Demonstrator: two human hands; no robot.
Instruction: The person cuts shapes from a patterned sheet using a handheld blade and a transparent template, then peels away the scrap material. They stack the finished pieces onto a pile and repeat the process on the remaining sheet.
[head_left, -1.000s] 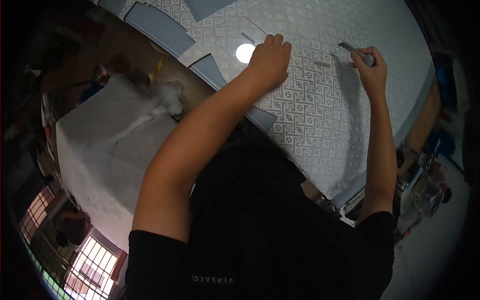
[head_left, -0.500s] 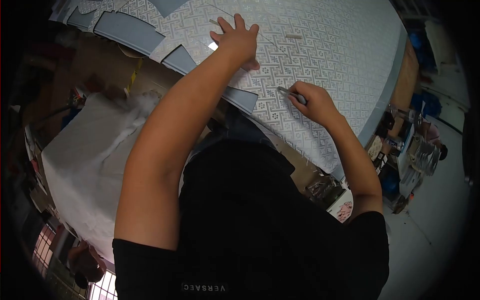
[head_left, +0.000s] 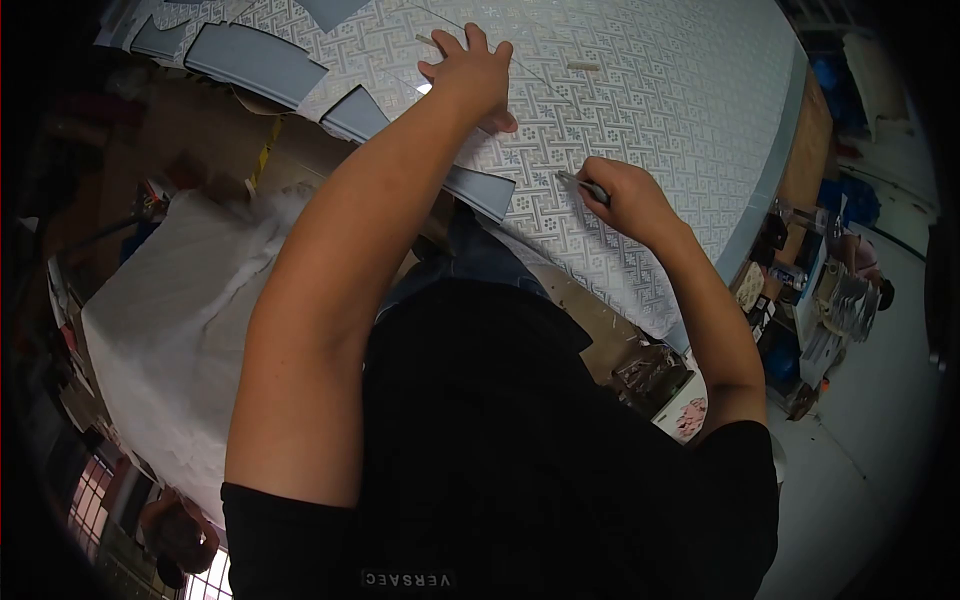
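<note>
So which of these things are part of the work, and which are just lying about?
Seems part of the work:
patterned cloth, under the spread left hand
small grey tool, in the right hand

Seems just lying about:
pale sheet, draped at the left
blue bundle, over at the right

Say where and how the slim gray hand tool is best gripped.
I'd take the hand tool by its thicker, darker handle, from the person's right, where the right hand already holds it. Its narrow tip points left over the patterned fabric, so fingers likely belong behind it.
</note>
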